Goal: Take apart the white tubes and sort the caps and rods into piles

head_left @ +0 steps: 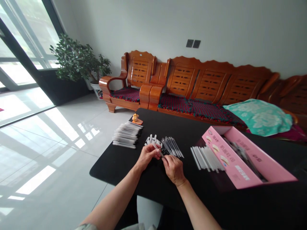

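My left hand [148,155] and my right hand [174,168] meet over the near part of the black table. Between them they grip a slim, whitish pen barrel [161,154], its ends partly hidden by my fingers. Just beyond my left hand lies a heap of short white caps [152,139]. Thin dark pen refills [173,146] lie side by side behind my right hand. Several small black pieces [164,151] show between the caps and refills, partly covered by my hands.
Translucent pen barrels [127,134] are stacked at the table's left, near a small orange figurine [135,117]. More whitish tubes [206,158] lie against a pink box [236,166] holding dark pieces. Beyond the black table [115,166] stands a wooden sofa [211,80].
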A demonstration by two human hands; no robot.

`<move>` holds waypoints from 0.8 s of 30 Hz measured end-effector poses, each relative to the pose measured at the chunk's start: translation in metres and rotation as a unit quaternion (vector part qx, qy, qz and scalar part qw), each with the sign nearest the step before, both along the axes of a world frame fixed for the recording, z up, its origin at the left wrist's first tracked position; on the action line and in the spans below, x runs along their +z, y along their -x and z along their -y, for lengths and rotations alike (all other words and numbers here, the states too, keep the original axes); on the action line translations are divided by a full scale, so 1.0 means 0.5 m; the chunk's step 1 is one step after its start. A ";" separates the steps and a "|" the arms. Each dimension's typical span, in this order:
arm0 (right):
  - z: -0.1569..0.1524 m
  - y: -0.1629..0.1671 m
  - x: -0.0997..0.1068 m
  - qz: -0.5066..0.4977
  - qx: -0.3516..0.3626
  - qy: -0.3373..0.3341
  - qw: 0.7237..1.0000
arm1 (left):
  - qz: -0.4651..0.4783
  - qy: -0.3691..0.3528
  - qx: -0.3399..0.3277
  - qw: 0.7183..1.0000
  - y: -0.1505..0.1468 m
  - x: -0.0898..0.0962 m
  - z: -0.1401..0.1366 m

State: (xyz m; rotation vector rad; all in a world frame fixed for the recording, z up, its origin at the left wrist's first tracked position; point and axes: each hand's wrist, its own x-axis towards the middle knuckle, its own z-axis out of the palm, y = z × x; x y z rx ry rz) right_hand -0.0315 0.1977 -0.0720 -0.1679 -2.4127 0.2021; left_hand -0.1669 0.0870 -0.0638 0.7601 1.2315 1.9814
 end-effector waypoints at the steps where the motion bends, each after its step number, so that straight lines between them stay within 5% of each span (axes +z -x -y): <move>1: -0.001 0.000 -0.002 -0.001 -0.003 0.001 1.000 | 0.008 -0.008 0.022 1.000 0.003 0.000 0.001; 7: -0.003 -0.004 0.003 0.003 0.011 0.055 0.998 | 0.044 -0.016 0.044 0.998 0.015 -0.002 0.002; 11: 0.018 0.000 0.038 0.056 0.025 0.219 0.974 | 0.044 -0.008 -0.017 0.999 0.011 0.003 0.004; 13: 0.032 0.003 0.054 0.103 0.045 0.388 0.915 | 0.051 -0.007 -0.040 0.998 0.009 0.008 0.006; 16: 0.052 0.005 0.062 0.143 0.109 0.647 0.741 | 0.057 -0.003 -0.062 0.996 0.006 0.015 0.009; 18: 0.061 0.004 0.056 0.139 0.154 0.747 0.631 | 0.057 0.003 -0.068 0.996 0.004 0.018 0.011; 20: 0.068 0.002 0.047 0.122 0.190 0.797 0.560 | 0.056 0.009 -0.068 0.996 0.002 0.017 0.011; 22: 0.074 0.003 0.041 0.103 0.193 0.812 0.542 | 0.053 0.012 -0.055 0.997 0.002 0.014 0.010; 24: 0.080 0.007 0.041 0.081 0.154 0.773 0.610 | 0.049 0.015 -0.028 0.998 0.003 0.008 0.008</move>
